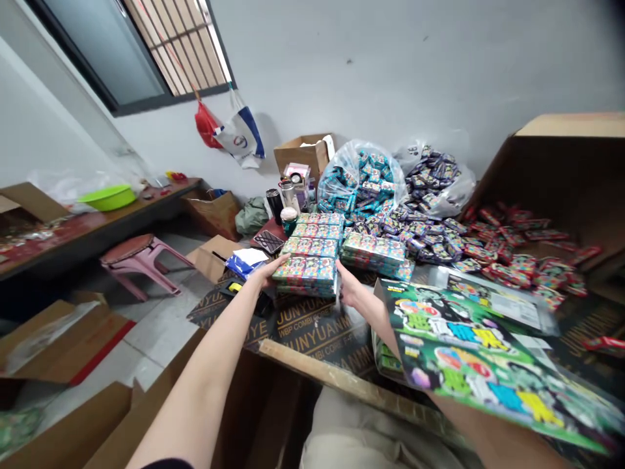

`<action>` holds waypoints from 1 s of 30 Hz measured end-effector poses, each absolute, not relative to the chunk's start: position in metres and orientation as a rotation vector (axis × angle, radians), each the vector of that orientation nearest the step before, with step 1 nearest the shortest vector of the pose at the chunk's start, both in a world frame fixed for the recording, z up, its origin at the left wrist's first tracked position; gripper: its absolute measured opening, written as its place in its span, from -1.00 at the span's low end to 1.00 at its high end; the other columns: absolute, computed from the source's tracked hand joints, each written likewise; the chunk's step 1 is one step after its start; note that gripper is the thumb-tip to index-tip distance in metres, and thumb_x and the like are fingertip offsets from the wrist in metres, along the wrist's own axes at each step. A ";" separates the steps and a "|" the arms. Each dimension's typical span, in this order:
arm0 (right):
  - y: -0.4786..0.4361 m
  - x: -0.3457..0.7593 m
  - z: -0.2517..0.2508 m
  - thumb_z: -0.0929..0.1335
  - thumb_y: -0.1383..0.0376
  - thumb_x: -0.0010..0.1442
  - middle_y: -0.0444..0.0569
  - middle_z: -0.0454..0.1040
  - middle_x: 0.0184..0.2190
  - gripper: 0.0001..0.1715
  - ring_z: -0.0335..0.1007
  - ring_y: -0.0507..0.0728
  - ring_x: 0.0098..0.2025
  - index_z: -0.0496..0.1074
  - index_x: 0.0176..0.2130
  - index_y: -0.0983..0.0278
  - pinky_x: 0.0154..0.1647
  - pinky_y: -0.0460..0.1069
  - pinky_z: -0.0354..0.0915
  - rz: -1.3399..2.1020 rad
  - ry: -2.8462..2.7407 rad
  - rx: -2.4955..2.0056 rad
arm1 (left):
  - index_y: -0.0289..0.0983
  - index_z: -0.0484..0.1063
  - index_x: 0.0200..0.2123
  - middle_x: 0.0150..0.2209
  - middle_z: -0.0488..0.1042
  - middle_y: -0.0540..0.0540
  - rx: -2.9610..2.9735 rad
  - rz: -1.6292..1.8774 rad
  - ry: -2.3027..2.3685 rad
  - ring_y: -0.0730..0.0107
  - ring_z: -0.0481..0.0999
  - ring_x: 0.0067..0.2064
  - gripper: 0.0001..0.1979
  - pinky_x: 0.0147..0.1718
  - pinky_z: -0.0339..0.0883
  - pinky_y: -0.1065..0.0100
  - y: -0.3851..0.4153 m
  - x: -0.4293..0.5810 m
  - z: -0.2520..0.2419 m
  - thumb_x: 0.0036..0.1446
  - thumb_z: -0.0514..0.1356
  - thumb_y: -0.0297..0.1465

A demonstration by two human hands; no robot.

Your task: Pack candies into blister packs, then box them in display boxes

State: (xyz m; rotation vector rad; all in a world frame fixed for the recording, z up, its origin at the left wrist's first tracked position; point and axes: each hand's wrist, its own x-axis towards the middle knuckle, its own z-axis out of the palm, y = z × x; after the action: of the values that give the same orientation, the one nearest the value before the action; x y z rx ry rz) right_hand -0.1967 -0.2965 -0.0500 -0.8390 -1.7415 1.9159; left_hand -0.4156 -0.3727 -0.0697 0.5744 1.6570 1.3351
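Glossy green printed card sheets, bearing cartoon figures and yellow-and-blue lettering too skewed to read, lie across our right forearm. Past a raw wooden board edge, our bare left hand and bare right hand press, fingers spread, against opposite sides of a stack of shrink-wrapped multicoloured packs; we cannot tell whether they lift it. Beneath, a black printed board reads "JUNYUAN" and "WBP COMBI CORE". Farther off lie red foil packets in a tall brown cardboard box, beside a clear plastic bag of teal packets.
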 end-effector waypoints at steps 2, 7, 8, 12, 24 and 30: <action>-0.292 -0.208 -0.046 0.17 -0.15 0.07 0.09 0.50 -0.31 -0.26 0.40 0.22 -0.21 0.33 -0.06 0.38 -0.17 0.15 0.29 1.942 -1.680 -0.879 | -0.30 0.42 -0.42 -0.48 0.53 -0.19 0.555 1.312 1.615 0.19 0.51 -0.41 -0.52 -0.38 0.37 0.23 -0.377 -0.413 -0.076 -0.29 0.26 0.00; -0.287 -0.204 -0.054 0.15 -0.13 0.08 0.03 0.51 -0.38 -0.28 0.42 0.19 -0.27 0.35 -0.08 0.39 -0.18 0.12 0.32 1.921 -1.651 -0.906 | -0.30 0.44 -0.37 -0.42 0.55 -0.17 0.534 1.282 1.533 0.21 0.52 -0.38 -0.53 -0.42 0.35 0.31 -0.389 -0.395 -0.088 -0.28 0.27 -0.04; -0.287 -0.201 -0.058 0.13 -0.13 0.09 0.02 0.52 -0.37 -0.28 0.42 0.18 -0.27 0.34 -0.07 0.37 -0.18 0.11 0.32 1.915 -1.645 -0.911 | -0.30 0.44 -0.36 -0.41 0.56 -0.17 0.534 1.285 1.515 0.21 0.52 -0.38 -0.52 -0.43 0.35 0.32 -0.391 -0.391 -0.090 -0.27 0.27 -0.05; -0.286 -0.189 -0.076 0.05 -0.09 0.15 0.03 0.51 -0.32 -0.29 0.43 0.17 -0.24 0.32 -0.02 0.35 -0.16 0.07 0.31 1.754 -1.766 -0.965 | -0.35 0.43 -0.27 -0.35 0.55 -0.20 0.553 1.361 1.439 0.17 0.52 -0.36 -0.52 -0.42 0.37 0.27 -0.402 -0.379 -0.097 -0.21 0.25 -0.12; -0.282 -0.173 -0.049 0.46 -0.12 -0.45 0.18 -0.12 0.23 0.41 -0.28 0.45 0.24 -0.22 0.24 0.05 0.10 0.36 -0.35 0.285 -3.108 -0.342 | -0.20 -0.38 0.24 0.22 0.01 -0.25 1.053 1.700 1.417 0.06 0.15 0.17 0.20 0.11 0.07 0.12 -0.444 -0.339 -0.138 -0.35 0.38 -0.40; -0.284 -0.173 -0.062 0.45 -0.13 -0.46 0.20 0.19 0.00 0.45 0.08 0.41 0.03 -0.24 0.26 0.15 0.06 0.34 -0.24 -0.057 -3.089 -0.252 | -0.08 -0.60 0.20 0.28 -0.26 -0.20 1.400 1.622 1.534 0.05 -0.03 0.24 0.29 0.16 -0.08 0.09 -0.444 -0.332 -0.152 -0.31 0.39 -0.27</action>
State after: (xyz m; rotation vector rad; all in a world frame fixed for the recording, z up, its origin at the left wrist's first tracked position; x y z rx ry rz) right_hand -0.1727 -0.2841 -0.0623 -0.2518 -3.0886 -0.0567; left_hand -0.3322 -0.4443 -0.1515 1.3998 1.5342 1.6219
